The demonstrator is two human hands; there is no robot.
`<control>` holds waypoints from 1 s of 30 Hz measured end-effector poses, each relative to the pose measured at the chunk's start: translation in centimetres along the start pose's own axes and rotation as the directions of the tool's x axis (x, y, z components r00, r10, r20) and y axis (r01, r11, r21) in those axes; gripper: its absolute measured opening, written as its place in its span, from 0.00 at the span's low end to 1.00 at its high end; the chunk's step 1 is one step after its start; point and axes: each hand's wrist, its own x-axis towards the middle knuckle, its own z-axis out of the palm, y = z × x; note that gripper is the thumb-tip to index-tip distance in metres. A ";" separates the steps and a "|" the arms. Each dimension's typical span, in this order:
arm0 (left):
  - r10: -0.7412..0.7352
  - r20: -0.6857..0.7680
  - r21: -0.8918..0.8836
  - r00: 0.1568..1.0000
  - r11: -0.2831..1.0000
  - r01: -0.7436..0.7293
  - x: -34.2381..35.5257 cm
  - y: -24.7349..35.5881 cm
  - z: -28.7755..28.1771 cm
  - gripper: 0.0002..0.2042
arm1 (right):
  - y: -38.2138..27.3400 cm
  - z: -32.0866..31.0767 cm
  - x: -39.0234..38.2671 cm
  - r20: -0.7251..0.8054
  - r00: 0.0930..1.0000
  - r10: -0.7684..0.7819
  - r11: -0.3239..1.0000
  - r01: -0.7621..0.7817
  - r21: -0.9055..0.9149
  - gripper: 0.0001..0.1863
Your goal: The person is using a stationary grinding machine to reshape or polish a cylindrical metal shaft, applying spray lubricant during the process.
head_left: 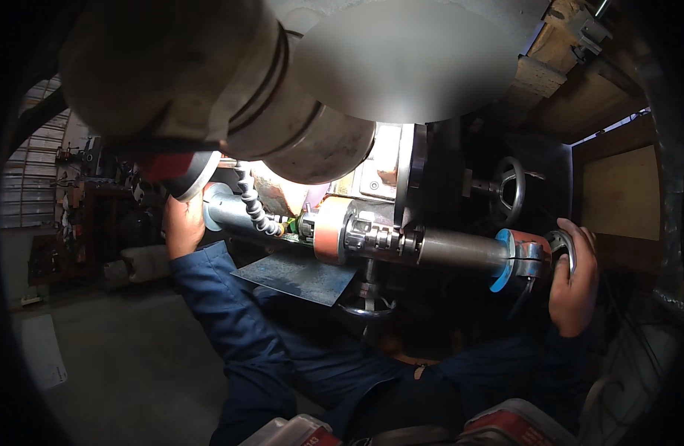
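Note:
My right hand (576, 282) is closed round a small metal handwheel (561, 245) at the right end of a horizontal machine shaft. Beside that wheel sit a split metal clamp collar (531, 256) and a blue ring (499, 271). A grey cylinder (461, 251) runs leftward from there to several stepped metal rings and an orange-red collar (329, 230). My left hand (184, 227) reaches up to the far left end, against a pale metal cylinder (227, 208). Its fingers are hidden behind that end and a red and silver rounded part (189, 175).
A large dark machine head (282, 104) overhangs the upper left. A jointed grey coolant hose (251, 197) hangs before the shaft. Below are a flat metal plate (297, 276) and a spoked handwheel (368, 306). Another handwheel (511, 192) stands behind at the right.

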 end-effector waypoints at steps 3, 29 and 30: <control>0.030 0.011 -0.012 0.999 0.999 -0.030 0.1 -0.4 0.1 0.11 | 0.3 0.7 -1.0 -0.081 0.997 -0.006 0.999 0.010 0.050 0.26; 0.087 -0.011 -0.050 0.996 0.995 -0.087 0.4 0.5 -0.1 0.22 | -0.2 -0.4 1.0 0.116 0.990 0.084 0.995 -0.090 0.048 0.14; 0.138 -0.032 -0.036 0.990 0.990 -0.139 0.5 0.3 0.0 0.22 | 0.0 -0.1 0.4 0.056 0.998 -0.022 0.999 0.020 0.037 0.17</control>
